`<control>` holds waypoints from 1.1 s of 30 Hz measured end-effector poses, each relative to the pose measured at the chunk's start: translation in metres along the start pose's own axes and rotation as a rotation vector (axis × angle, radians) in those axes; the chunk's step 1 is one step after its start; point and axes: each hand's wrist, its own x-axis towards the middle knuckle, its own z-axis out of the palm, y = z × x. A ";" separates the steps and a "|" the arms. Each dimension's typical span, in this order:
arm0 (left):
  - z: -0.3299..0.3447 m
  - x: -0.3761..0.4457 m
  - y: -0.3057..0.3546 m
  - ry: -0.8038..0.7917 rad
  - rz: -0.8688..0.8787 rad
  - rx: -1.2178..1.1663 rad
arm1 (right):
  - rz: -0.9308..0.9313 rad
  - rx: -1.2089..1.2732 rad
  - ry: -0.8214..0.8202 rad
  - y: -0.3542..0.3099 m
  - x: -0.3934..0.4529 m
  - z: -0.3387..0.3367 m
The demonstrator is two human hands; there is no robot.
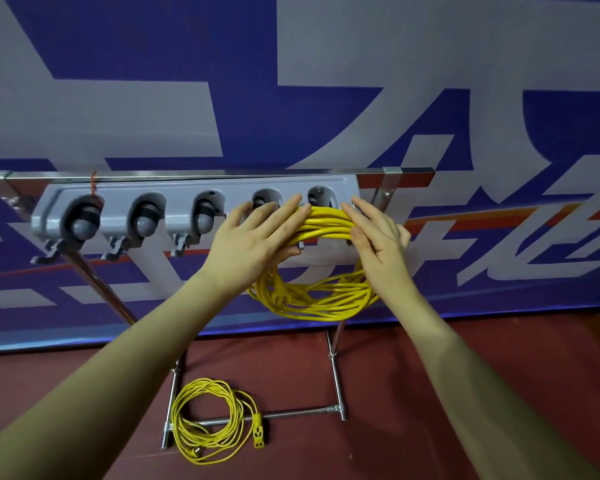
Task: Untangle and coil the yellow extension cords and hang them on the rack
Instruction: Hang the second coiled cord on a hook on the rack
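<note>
A big wall banner (187, 81) with blue and white shapes fills the back. Below it is a dark red floor (430, 375). A shiny metal stand (336, 368) holds up a long grey rack (174, 199) with round knobs and small hooks under it.

A coiled yellow cord (323, 271) hangs at the right end of the rack, draped over the top there, with its loops dangling down in front of the banner. Both hands are on the top of this coil. The left hand (257, 237) lies flat over the left side of the bunch, fingers long and straight, thumb tucked under the strands. The right hand (374, 233) rests on the right side, fingers mostly straight and spread a little, touching the cord.

A second yellow cord (205, 420) lies on the floor in a loose coil, across the stand's bottom bar. Its yellow socket end (259, 434) sits just beside the loops on the right
</note>
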 end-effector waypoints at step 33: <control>-0.040 -0.002 0.038 -0.199 -0.268 -0.030 | -0.001 -0.283 -0.023 -0.036 -0.026 -0.015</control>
